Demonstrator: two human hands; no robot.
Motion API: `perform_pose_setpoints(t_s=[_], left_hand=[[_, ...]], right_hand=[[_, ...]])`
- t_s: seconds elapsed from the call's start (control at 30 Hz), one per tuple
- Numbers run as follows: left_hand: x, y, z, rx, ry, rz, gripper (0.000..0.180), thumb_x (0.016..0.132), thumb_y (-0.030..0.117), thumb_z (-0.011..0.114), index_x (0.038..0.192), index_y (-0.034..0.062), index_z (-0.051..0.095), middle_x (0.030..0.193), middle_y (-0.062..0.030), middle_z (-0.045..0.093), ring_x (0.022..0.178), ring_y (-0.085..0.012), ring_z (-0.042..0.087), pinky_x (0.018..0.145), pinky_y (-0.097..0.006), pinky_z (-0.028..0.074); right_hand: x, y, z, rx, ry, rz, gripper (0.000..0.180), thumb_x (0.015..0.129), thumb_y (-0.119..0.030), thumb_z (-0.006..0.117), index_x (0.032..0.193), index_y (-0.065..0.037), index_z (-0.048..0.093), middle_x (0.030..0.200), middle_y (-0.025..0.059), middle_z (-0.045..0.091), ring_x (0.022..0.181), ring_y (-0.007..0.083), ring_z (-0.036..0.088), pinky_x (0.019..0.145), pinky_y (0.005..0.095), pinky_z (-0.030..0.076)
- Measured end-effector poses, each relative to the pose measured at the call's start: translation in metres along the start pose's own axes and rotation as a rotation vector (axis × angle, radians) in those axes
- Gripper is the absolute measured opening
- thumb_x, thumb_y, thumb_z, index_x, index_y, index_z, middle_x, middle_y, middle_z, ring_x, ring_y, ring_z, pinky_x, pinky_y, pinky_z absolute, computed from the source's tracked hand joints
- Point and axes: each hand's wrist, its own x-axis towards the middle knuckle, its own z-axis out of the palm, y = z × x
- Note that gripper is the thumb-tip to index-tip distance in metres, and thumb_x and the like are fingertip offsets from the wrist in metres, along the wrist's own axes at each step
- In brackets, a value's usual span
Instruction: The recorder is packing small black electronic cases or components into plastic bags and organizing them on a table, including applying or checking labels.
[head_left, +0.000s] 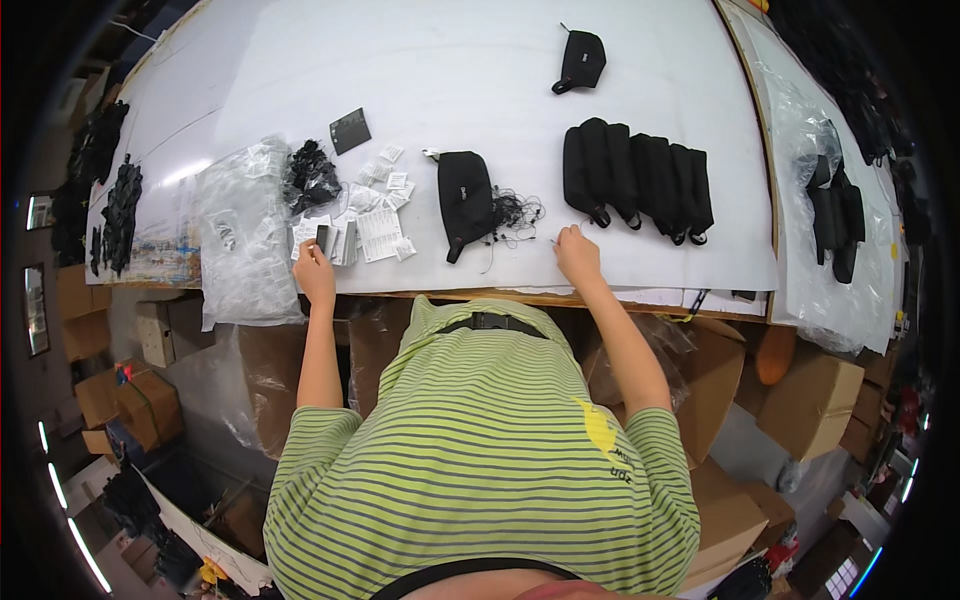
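You are pinching a small black tag (321,236) in your left hand (314,268), your right hand (578,258) is showing finger closure too indistinct to tell, and the black wrist-loop pouch (465,198) is lying between both beside tangled black strings (515,212), apparently for easy reach.

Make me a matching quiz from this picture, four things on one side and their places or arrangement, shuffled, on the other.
Things:
1. Clear plastic bag
2. Group of black pouches
3. Left hand
4. Loose thin black strings

Places or arrangement:
A. Lined up side by side
B. At the white paper tags
C. Between a single black pouch and the right hand
D. On the table, left of the white paper tags

Pairs: 1-D, 2-A, 3-B, 4-C
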Motion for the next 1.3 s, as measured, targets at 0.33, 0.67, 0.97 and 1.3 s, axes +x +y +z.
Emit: perform_pose_setpoints(t_s=[0.33, 0.67, 0.97, 1.3], left_hand=[[0.017, -0.016, 0.005, 0.133, 0.080, 0.167, 0.012, 0.078, 0.009, 0.057, 0.089, 0.0078, 0.061, 0.094, -0.0083, 0.057, 0.089, -0.0289, 0.054, 0.077, -0.039, 0.043], [0.016, -0.005, -0.016, 0.004, -0.013, 0.182, 0.019, 0.082, 0.020, 0.059, 0.091, 0.0034, 0.060, 0.085, -0.0115, 0.060, 0.080, -0.0297, 0.057, 0.069, -0.039, 0.046], [-0.008, 0.134, -0.052, -0.602, -0.054, 0.152, 0.009, 0.079, 0.003, 0.057, 0.088, 0.0034, 0.059, 0.074, -0.0091, 0.059, 0.068, -0.0209, 0.058, 0.063, -0.032, 0.045], [-0.036, 0.153, -0.029, -0.400, -0.522, 0.681, 0.064, 0.067, -0.008, 0.054, 0.124, 0.0230, 0.052, 0.138, -0.0044, 0.038, 0.121, -0.0296, 0.039, 0.101, -0.044, 0.031]], right_hand=[[-0.010, 0.012, -0.014, 1.298, -0.051, 0.147, 0.006, 0.086, -0.007, 0.055, 0.081, -0.004, 0.054, 0.063, 0.0048, 0.054, 0.055, 0.0130, 0.053, 0.048, 0.0258, 0.041], [-0.034, -0.036, -0.082, 1.420, 0.007, 0.258, 0.008, 0.084, -0.011, 0.065, 0.087, -0.004, 0.062, 0.061, -0.0088, 0.045, 0.048, -0.0011, 0.030, 0.044, 0.0169, 0.019], [-0.022, -0.128, -0.102, 1.273, -0.086, -0.046, 0.008, 0.081, -0.009, 0.066, 0.083, -0.002, 0.062, 0.062, -0.0081, 0.045, 0.057, -0.0003, 0.037, 0.051, 0.0169, 0.028], [-0.038, -0.098, -0.078, 1.299, -0.134, 0.123, 0.011, 0.083, -0.013, 0.066, 0.085, -0.004, 0.062, 0.062, -0.0085, 0.047, 0.056, -0.0004, 0.037, 0.052, 0.0176, 0.027]])
